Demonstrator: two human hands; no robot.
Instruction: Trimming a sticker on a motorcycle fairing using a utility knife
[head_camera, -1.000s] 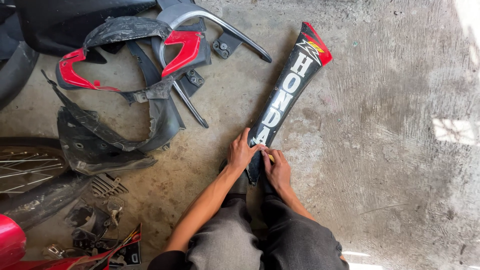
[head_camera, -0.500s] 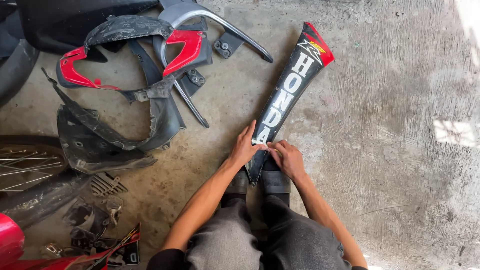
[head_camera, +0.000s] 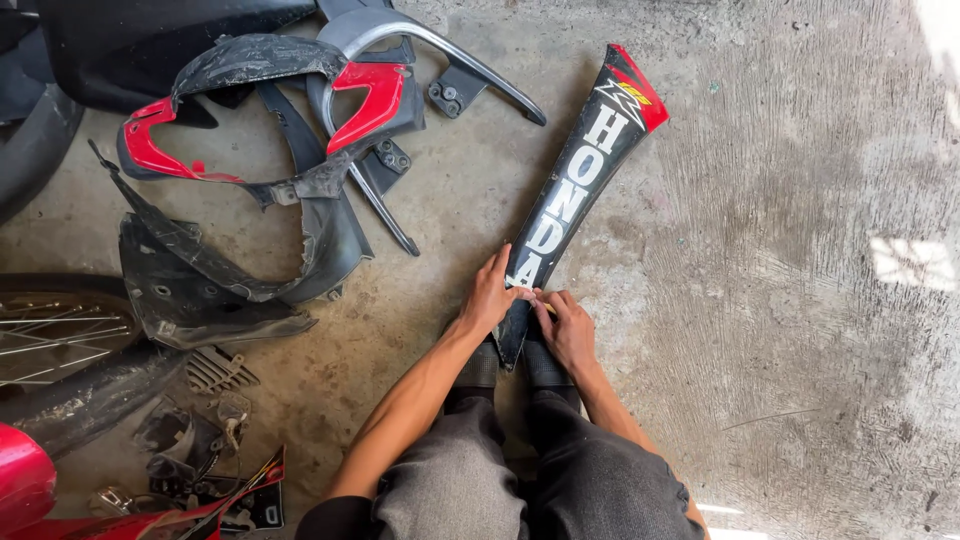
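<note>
Closest to you are your knees in grey trousers, bent over the rough grey concrete floor. Just past them, your two hands meet at the near, narrow end of the long black plastic bike panel with white letters and a red tip. It lies flat on the floor and points away from you, up and to the right.

Your left hand lies on the panel's left edge, fingers spread and pressing down, not closed around it. Your right hand is curled, with its fingertips pinched on something small at the panel's edge; it is too small to tell what.

It looks like you are picking at the near end of the panel. The next move likely needs a firm hold with the left hand while the right pulls slowly.

To the left lie small dark loose parts and a spoked wheel. Farther off is a heap of black and red plastic bike covers with a grey metal rail.
</note>
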